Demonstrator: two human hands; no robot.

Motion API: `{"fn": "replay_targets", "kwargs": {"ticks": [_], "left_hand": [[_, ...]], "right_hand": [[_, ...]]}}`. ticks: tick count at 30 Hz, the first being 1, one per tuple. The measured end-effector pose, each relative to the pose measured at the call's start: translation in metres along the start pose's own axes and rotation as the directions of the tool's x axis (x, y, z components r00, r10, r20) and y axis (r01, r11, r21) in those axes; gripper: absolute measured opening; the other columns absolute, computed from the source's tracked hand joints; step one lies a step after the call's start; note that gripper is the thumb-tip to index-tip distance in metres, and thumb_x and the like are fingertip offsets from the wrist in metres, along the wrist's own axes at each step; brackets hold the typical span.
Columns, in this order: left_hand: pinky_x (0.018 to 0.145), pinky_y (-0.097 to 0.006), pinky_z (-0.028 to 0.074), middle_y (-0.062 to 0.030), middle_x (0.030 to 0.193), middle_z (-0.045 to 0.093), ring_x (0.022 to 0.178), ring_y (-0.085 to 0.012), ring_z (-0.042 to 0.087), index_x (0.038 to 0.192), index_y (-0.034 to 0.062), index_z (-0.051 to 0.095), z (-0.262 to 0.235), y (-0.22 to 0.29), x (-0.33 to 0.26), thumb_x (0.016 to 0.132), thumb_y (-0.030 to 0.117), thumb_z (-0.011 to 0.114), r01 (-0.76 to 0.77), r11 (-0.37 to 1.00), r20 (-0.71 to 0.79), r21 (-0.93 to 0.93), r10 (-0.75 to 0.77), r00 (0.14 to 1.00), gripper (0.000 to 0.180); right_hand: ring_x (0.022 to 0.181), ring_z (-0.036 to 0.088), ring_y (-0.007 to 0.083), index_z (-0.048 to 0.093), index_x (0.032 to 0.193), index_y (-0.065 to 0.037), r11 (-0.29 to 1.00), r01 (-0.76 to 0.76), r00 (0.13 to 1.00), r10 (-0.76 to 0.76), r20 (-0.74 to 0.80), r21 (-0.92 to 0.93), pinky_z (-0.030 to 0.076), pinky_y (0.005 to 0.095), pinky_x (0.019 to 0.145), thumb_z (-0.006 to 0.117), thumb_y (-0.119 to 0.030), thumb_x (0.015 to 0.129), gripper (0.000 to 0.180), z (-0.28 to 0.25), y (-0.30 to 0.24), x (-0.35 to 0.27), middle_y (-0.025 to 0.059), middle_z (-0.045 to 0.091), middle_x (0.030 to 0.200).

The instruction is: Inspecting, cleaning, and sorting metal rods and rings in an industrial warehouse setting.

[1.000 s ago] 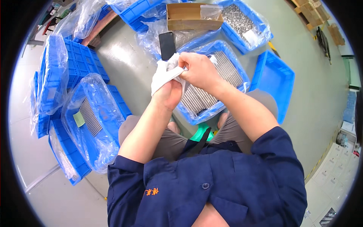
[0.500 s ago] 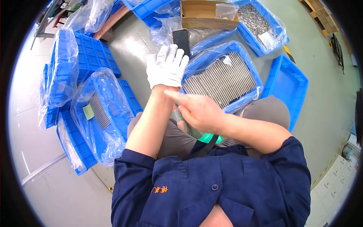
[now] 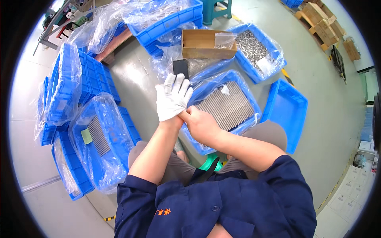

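My left hand wears a white glove, its fingers stretched out and spread, holding nothing. Bare and curled, my right hand pinches the glove's cuff at the left wrist. Just beyond both hands is a blue crate lined with clear plastic. Rows of slim metal rods fill it, with a small white scrap on top. A black phone lies past the gloved fingertips.
An open cardboard box sits behind the phone. A crate of small metal parts stands far right, with an empty blue crate nearer. Stacked blue crates and a plastic-lined crate with rods are at left.
My right hand has moved from beside the wrist onto the glove's cuff and closed on it. The whole view has shifted, so the crates appear lower and slightly left.
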State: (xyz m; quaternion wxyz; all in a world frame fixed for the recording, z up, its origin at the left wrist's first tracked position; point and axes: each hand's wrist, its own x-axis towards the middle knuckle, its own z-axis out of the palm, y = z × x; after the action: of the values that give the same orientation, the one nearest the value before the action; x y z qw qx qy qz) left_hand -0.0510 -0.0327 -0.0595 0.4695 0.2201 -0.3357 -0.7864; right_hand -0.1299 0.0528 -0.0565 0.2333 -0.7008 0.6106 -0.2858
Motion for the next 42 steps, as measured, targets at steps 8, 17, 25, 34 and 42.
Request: {"fn": "replay_targets", "kwargs": {"ticks": [8, 17, 25, 34, 42], "left_hand": [[0.083, -0.032, 0.037, -0.0115, 0.122, 0.04, 0.104, -0.0231, 0.044, 0.121, 0.0113, 0.031, -0.006, -0.04, -0.01, 0.084, 0.048, 0.038, 0.189, 0.982, -0.41, 0.03, -0.16, 0.898, 0.052], [0.088, -0.036, 0.036, -0.0116, 0.122, 0.04, 0.108, -0.0255, 0.043, 0.125, 0.0097, 0.029, 0.001, -0.01, -0.011, 0.085, 0.048, 0.035, 0.248, 0.961, -0.287, -0.123, -0.274, 0.918, 0.056], [0.095, -0.046, 0.028, -0.014, 0.13, 0.03, 0.117, -0.0331, 0.031, 0.125, 0.0164, 0.029, -0.001, 0.007, 0.0, 0.086, 0.048, 0.026, 0.185, 0.868, -0.054, -0.461, -0.235, 0.97, 0.05], [0.098, -0.042, 0.023, -0.007, 0.132, 0.027, 0.12, -0.0275, 0.028, 0.127, 0.0177, 0.029, 0.01, 0.01, -0.003, 0.085, 0.047, 0.033, -0.042, 0.961, -0.105, -0.275, 0.013, 0.994, 0.051], [0.099, -0.029, 0.02, -0.0025, 0.131, 0.025, 0.12, -0.0173, 0.027, 0.132, 0.0109, 0.018, 0.013, -0.012, -0.009, 0.092, 0.02, 0.029, -0.081, 0.995, -0.053, 0.058, 0.084, 0.995, 0.043]], "right_hand": [[0.061, 0.061, 0.0261, 0.059, 0.067, -0.006, 0.881, -0.217, 0.971, 0.237, -0.005, -0.42, 0.049, 0.0347, 0.052, 0.048, -0.012, 0.073, 0.014, 0.026, 0.017, 0.012, 0.014, 0.059, 0.069], [0.075, 0.055, 0.0383, 0.053, 0.086, 0.002, 0.979, -0.194, 0.932, 0.166, 0.324, 0.058, 0.044, 0.0445, 0.067, 0.051, -0.018, 0.068, 0.027, 0.007, 0.001, 0.007, 0.0234, 0.057, 0.079], [0.071, 0.054, 0.0376, 0.042, 0.099, 0.001, 0.936, -0.122, 0.959, 0.024, 0.283, 0.332, 0.043, 0.0417, 0.063, 0.052, -0.013, 0.069, 0.035, 0.003, -0.009, 0.006, 0.0216, 0.056, 0.075], [0.07, 0.055, 0.0367, 0.051, 0.085, 0.002, 0.967, -0.13, 0.991, 0.123, 0.048, 0.221, 0.044, 0.0414, 0.061, 0.052, -0.012, 0.07, 0.02, 0.009, -0.013, 0.002, 0.0192, 0.057, 0.071], [0.067, 0.058, 0.0328, 0.059, 0.077, -0.005, 0.998, -0.062, 0.986, 0.061, -0.154, -0.005, 0.047, 0.0413, 0.058, 0.048, -0.009, 0.071, 0.012, 0.026, 0.026, 0.017, 0.0176, 0.059, 0.074]]}}
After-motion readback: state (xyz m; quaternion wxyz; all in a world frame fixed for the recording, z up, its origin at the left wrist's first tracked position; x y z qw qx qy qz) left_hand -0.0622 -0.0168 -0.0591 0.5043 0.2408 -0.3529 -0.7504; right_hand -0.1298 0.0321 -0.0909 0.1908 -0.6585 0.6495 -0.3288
